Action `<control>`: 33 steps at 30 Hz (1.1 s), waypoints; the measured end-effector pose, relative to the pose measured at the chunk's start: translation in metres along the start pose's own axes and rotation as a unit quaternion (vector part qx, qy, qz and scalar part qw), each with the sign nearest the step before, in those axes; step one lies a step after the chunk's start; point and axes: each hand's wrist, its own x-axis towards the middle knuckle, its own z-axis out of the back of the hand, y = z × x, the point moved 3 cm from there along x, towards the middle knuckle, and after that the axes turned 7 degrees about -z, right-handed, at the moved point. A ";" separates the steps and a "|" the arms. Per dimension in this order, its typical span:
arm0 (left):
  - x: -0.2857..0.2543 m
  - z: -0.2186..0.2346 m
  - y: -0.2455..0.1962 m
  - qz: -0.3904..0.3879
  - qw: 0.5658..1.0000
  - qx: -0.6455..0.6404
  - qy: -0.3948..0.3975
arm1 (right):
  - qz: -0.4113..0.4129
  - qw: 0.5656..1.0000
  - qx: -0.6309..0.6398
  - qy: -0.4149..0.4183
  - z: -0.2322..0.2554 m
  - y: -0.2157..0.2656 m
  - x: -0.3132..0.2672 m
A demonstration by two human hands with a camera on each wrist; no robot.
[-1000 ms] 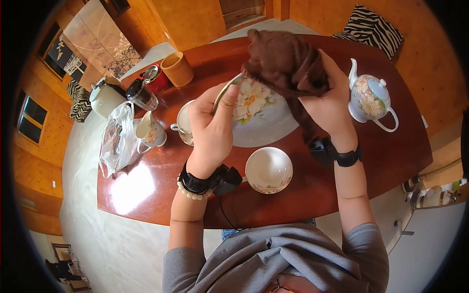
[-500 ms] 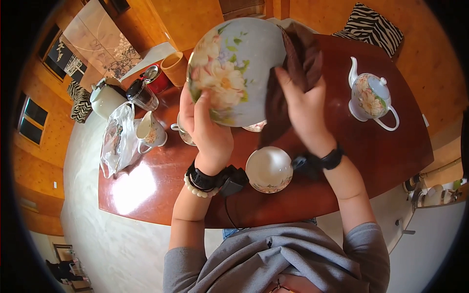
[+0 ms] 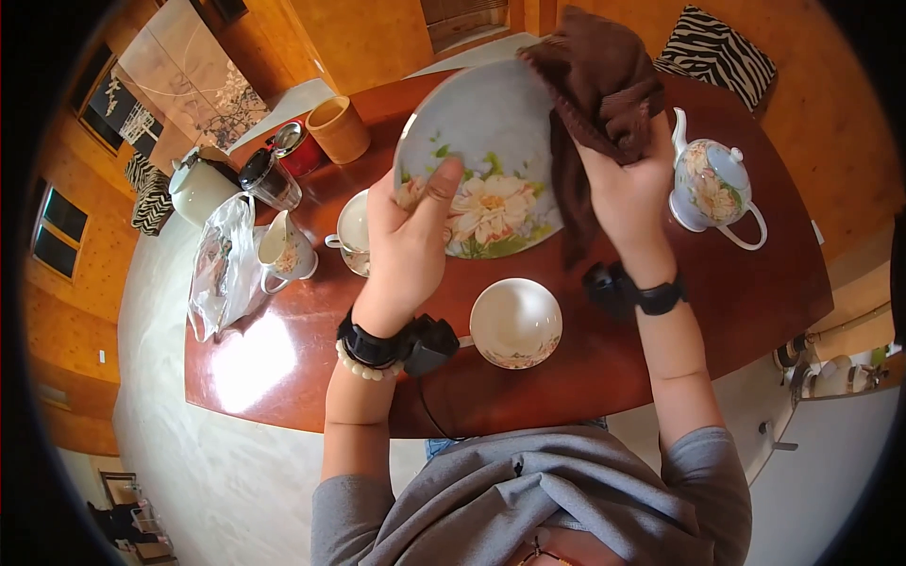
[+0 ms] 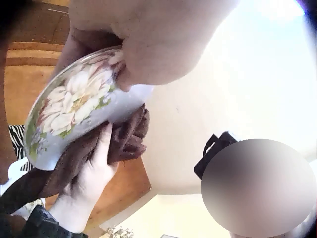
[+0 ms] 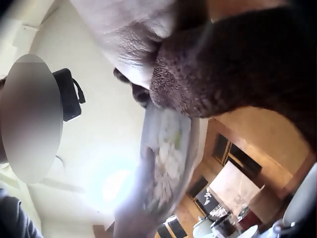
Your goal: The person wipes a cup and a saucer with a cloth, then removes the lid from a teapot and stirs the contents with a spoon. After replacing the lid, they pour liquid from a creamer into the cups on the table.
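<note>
A round plate with painted flowers [image 3: 495, 203] is held up over the table, tilted. My left hand [image 3: 408, 241] grips its left rim, thumb lying across the painted face. In my right hand [image 3: 628, 203] is a bunched brown cloth [image 3: 613, 80], held against the plate's right edge, with a loose end hanging down. The left wrist view shows the cloth [image 4: 131, 134] at the plate's lower edge, the right hand's fingers [image 4: 102, 148] on it. Below the plate, a white floral cup [image 3: 516, 323] stands on the table near me.
Left of the plate sits another cup on a saucer [image 3: 354, 226]. Farther left are a creamer [image 3: 288, 250], a plastic bag [image 3: 226, 269], a glass jar [image 3: 272, 179], a red tin [image 3: 297, 149] and a wooden cup [image 3: 338, 130]. A teapot [image 3: 714, 184] stands at the right of the table [image 3: 746, 283].
The plate first swings up with its painted face turned to the head camera, then lowers and tilts away. My right hand moves with the cloth up and right along the plate's edge.
</note>
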 end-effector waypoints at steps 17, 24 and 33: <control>-0.009 0.029 0.009 -0.119 0.973 -0.028 -0.195 | -0.260 0.946 -0.051 0.185 0.068 0.008 -0.028; -0.007 0.015 0.019 0.235 0.889 -0.374 -0.123 | -0.340 0.738 -0.499 0.301 0.203 0.028 -0.067; -0.013 -0.013 0.013 0.276 0.882 -0.372 -0.091 | -0.268 0.615 -0.709 0.215 0.260 -0.005 -0.126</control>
